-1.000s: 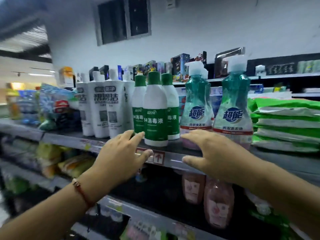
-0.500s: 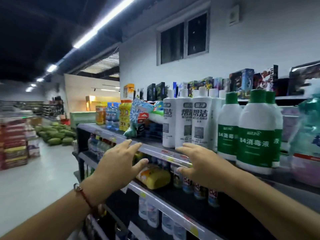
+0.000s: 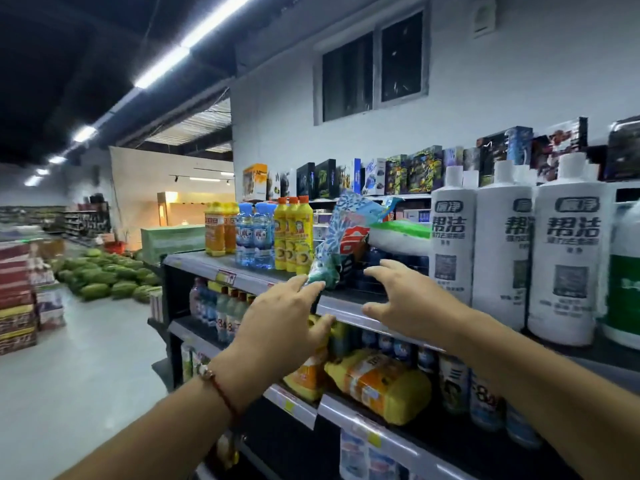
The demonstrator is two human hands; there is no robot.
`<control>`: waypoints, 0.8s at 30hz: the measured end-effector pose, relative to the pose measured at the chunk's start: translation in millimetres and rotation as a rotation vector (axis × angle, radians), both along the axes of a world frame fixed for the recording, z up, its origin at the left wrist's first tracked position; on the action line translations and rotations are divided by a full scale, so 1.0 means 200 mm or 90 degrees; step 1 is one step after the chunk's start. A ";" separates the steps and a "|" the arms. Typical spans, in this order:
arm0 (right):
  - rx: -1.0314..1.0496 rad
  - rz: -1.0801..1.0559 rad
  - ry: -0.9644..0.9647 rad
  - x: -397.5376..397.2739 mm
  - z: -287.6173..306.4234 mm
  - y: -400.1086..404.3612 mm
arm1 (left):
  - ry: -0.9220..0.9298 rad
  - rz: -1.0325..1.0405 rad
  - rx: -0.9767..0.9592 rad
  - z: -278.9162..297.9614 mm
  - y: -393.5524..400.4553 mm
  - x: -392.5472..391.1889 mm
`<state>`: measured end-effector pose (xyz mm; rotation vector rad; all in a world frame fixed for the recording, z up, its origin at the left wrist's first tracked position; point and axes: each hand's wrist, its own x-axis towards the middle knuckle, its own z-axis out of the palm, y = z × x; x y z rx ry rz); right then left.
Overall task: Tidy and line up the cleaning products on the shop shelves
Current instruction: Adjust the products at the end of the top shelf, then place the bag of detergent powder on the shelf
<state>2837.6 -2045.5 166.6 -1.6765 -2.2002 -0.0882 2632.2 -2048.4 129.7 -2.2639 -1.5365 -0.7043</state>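
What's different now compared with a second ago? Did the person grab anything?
Both hands moved left along the top shelf's edge, from the green-capped white bottles, past the tall white bottles, to the blue patterned plastic bag. The left hand and right hand stay open with spread fingers; the left fingertips now seem to reach the bag's lower end. No grip taken. The bottles stand as before.

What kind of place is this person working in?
Most likely a supermarket: shelves with price tags, rows of white cleaner bottles and a pile of watermelons on the floor.
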 end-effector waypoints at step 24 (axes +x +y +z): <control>0.197 -0.441 -0.066 0.12 0.21 1.44 | 0.042 -0.046 0.068 0.26 1.47 0.22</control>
